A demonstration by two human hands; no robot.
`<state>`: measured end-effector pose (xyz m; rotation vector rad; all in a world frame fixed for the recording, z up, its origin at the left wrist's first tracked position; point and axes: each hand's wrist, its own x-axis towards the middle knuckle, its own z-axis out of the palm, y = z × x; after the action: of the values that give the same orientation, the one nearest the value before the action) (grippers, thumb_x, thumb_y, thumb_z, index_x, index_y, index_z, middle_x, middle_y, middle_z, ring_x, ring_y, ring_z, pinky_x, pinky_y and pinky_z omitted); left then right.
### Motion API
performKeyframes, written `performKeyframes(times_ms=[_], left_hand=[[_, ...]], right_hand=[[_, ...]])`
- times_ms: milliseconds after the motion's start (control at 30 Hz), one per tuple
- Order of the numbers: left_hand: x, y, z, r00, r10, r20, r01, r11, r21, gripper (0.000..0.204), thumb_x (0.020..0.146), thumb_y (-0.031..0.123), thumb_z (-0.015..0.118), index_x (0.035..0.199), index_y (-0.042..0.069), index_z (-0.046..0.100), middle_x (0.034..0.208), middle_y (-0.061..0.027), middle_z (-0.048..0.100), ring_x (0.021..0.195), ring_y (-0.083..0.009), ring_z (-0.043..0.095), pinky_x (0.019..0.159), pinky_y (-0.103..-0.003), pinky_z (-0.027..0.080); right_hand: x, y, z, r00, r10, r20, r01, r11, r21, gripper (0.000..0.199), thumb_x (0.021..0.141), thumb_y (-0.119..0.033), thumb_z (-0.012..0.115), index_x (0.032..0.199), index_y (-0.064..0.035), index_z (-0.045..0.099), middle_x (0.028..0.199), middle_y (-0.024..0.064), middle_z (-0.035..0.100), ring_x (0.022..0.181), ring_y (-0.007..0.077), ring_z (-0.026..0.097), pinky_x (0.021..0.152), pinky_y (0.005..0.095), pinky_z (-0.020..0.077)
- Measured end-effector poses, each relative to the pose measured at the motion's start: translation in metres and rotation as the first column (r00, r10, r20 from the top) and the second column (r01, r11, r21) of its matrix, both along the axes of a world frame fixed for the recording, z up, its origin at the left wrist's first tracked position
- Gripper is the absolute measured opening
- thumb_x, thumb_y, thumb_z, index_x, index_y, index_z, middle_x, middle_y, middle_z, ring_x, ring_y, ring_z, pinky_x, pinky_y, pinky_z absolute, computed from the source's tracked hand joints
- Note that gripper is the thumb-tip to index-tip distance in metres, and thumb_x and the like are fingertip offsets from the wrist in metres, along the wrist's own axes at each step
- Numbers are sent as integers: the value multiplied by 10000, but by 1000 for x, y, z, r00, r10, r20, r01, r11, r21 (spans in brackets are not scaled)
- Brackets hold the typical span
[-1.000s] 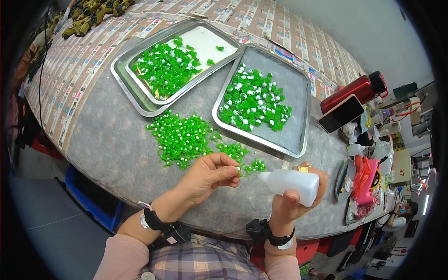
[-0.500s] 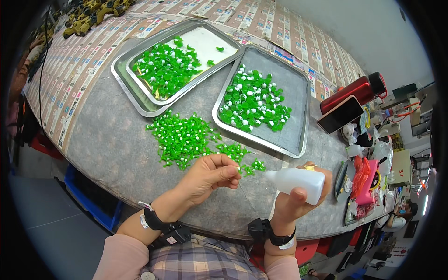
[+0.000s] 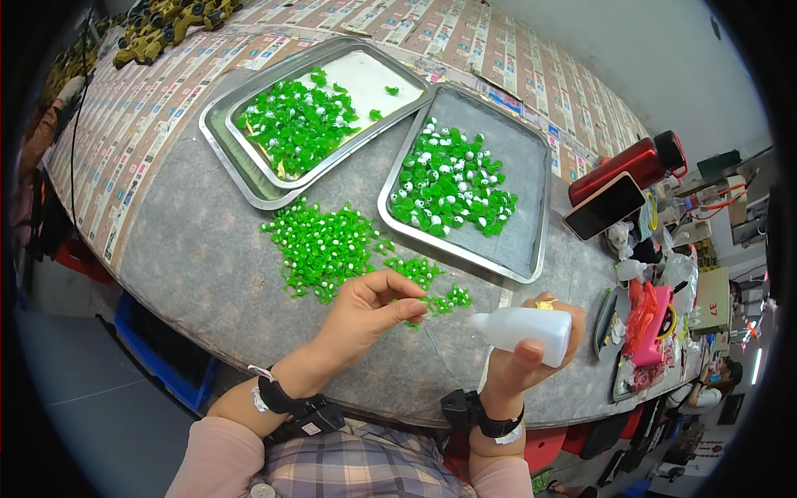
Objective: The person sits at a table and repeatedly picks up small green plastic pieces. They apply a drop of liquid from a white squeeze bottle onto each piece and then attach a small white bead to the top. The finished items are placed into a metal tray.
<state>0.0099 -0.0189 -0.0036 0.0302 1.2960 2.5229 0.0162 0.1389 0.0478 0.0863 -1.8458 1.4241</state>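
The left hand (image 3: 365, 317) reaches over the bench, thumb and forefinger pressed together at the tips, pinching a small green piece (image 3: 426, 302); the right hand (image 3: 531, 365) is wrapped around a squeeze bottle (image 3: 527, 329), thumb along its near side; the two hands are apart.

The bench (image 3: 199, 224) spreads under everything, grey in the near part and covered with printed strips beyond; on its far side a large metal tray (image 3: 222, 148) carries a smaller, pale-bottomed tray (image 3: 365, 75), in which green leafy parts with white balls (image 3: 297, 124) are piled toward the left; to the right, just beside it, a grey-bottomed tray (image 3: 510, 137) holds more such parts (image 3: 452, 183), gathered at its near left.

Nearer the person lies a loose heap of small green pieces with white tips (image 3: 320, 249), thinning rightward into little clusters close to the left hand; a red flask (image 3: 614, 168) with a black cap lies at the right, and a phone (image 3: 604, 206) overlaps it in view.

The translucent white bottle is tipped over, nozzle toward the left hand yet clear of it; the pinched piece is too small to make out in detail.
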Motion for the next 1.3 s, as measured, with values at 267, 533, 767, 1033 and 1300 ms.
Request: performKeyframes(times_ms=[267,533,767,1033,1300], left_hand=[[0,0,0,1000,4,-5,-4,1000,-10,115,730,8,592,840,7,556,767,-75,584,696,-143,575,646,-255,481],[0,0,3,1000,6,9,-6,1000,-9,107,754,42,581,852,6,560,757,-43,583,696,-95,551,648,-216,454],[-1,0,4,996,35,83,-36,999,5,101,735,36,594,820,2,551,746,-69,584,658,-128,567,625,-249,482],[-1,0,4,996,23,92,-23,1000,-1,95,739,44,590,816,4,552,732,-65,582,655,-125,564,617,-251,483],[-1,0,4,996,35,87,-36,999,13,84,746,52,583,812,10,552,728,-61,582,649,-118,560,614,-248,480]], right_hand=[[0,-2,-2,999,-5,43,1,996,86,604,636,-597,567,771,-33,399,663,30,385,558,123,406,543,236,362],[-2,50,10,998,-47,49,54,985,-162,442,682,-306,655,895,14,436,780,52,477,694,137,489,651,257,410],[-7,145,-30,886,26,463,-12,999,-34,336,757,-31,550,1057,42,417,1007,121,513,890,143,502,774,247,389],[1,138,-15,870,-481,111,361,773,522,358,692,-4,594,1023,-27,460,1015,82,525,946,186,475,789,297,372],[-83,66,-20,915,48,401,-351,584,732,218,626,17,581,828,-38,521,801,103,535,787,261,497,666,329,404]])
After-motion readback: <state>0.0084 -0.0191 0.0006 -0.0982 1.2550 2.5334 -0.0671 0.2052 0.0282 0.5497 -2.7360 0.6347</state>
